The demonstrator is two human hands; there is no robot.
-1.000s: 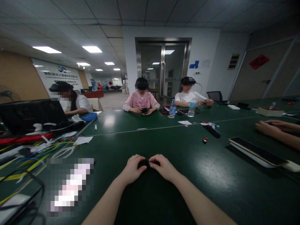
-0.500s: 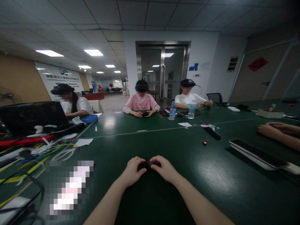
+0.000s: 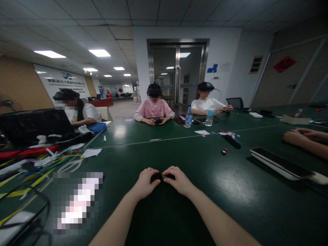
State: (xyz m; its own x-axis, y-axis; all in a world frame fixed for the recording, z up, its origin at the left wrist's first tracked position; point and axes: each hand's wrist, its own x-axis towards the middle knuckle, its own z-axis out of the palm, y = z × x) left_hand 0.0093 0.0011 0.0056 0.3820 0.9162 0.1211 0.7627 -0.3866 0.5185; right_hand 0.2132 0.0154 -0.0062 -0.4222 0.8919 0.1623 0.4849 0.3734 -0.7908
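Observation:
Both my hands meet over the dark green table (image 3: 133,155), close to its near side. Between them is a small black object (image 3: 161,177), its kind too dark and too covered to make out. My left hand (image 3: 145,183) has thumb and fingers closed around its left end. At the right end, my right hand (image 3: 180,180) grips it in the same manner. Only the middle of the object shows between the fingertips.
To the right lie a phone on a white block (image 3: 279,164), a black-handled item (image 3: 232,140) and another person's hands (image 3: 297,137). Tangled cables (image 3: 38,184) and a blurred-out bright patch (image 3: 79,201) are at left. Water bottles (image 3: 209,118) and several people are across the table.
The whole view has shifted slightly, with the scene sitting a little higher in the picture. My hands keep their grip on the black object, with hardly any change in pose.

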